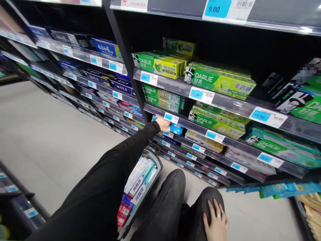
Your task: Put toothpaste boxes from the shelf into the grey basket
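Note:
My left hand point(163, 124) reaches into a lower shelf and is closed on a blue toothpaste box point(177, 129). One end of the box shows to the right of the hand; the fingertips are partly hidden under the shelf's front strip. On my knee point(213, 197) lies my right hand point(216, 222), fingers stretched out, a ring on one finger, nothing in it. Just above the left hand stand stacked green DARLIE toothpaste boxes point(160, 103). Below the left arm sits a grey basket point(158, 164) holding white and teal toothpaste boxes point(142, 174) and red packs point(123, 214).
More DARLIE boxes point(218, 80) fill the shelves to the right, behind clear strips with price tags point(202, 94). Blue boxes point(106, 48) line the shelves on the left. Blue packets point(286, 189) stick out low on the right. A pale floor point(62, 134) stretches left.

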`<state>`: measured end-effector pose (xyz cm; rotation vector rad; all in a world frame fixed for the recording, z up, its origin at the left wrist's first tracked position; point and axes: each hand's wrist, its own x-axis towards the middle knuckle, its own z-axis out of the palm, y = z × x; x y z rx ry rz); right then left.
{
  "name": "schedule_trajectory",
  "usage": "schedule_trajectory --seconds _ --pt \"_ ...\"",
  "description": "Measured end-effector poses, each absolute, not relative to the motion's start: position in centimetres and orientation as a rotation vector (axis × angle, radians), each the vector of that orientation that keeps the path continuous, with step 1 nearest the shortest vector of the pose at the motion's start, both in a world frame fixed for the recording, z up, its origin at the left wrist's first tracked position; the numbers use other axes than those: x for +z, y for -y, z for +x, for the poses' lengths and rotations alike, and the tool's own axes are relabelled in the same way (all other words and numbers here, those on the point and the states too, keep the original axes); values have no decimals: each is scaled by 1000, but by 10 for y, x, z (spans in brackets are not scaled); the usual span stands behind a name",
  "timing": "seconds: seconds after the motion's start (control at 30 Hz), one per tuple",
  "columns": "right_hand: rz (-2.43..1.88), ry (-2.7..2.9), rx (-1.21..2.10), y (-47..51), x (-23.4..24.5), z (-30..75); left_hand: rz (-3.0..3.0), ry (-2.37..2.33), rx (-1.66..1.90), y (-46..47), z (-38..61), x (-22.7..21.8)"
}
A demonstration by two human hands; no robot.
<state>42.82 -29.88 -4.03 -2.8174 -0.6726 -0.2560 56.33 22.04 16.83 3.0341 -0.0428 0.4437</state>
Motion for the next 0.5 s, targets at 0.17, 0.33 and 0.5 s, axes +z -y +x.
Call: schedule_trajectory --seconds 0.17,0.33,0.5 --pt "-2830 681 -272 298 -40 428 3269 179 492 -228 548 152" --pt "-2847 671 -266 301 -46 429 3238 290 704 -235 531 142" --pt "-2851 670 -235 302 -54 431 2921 284 685 -222 510 150"
